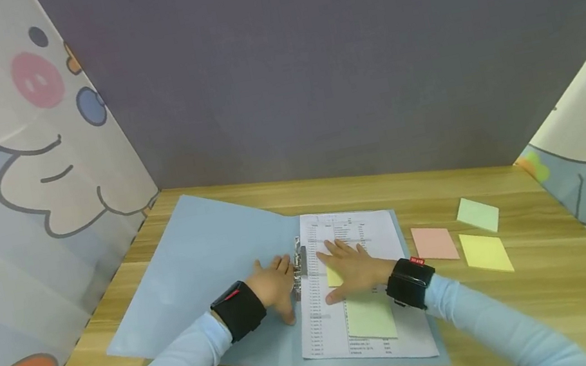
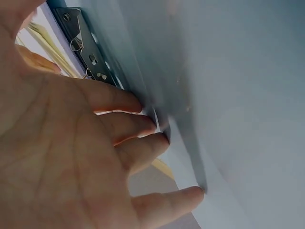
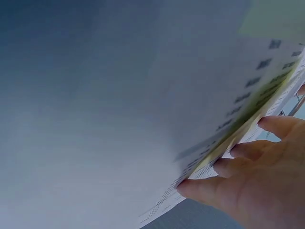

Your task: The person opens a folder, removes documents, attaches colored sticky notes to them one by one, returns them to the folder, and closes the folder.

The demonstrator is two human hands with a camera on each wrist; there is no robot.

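A light blue folder (image 1: 194, 259) lies spread out on the wooden table. On its right half sits a stack of printed sheets (image 1: 325, 334), beside a metal binder clip mechanism (image 1: 300, 267) along the spine. My left hand (image 1: 274, 284) rests on the folder's left half, just left of the clip, fingers extended. Across the sheets my right hand (image 1: 356, 268) presses with its fingers spread. Below that hand a pale green sticky note (image 1: 371, 319) is on the page, and a yellow note (image 1: 334, 278) is partly hidden beneath it. In the left wrist view the metal clip (image 2: 88, 45) shows beyond the fingers.
To the folder's right lie a pink sticky note (image 1: 434, 243), a pale green one (image 1: 478, 214) and a yellow one (image 1: 486, 252). A dark grey panel (image 1: 309, 75) stands behind the table (image 1: 555, 267). Cartoon-printed curtains (image 1: 18, 257) flank both sides.
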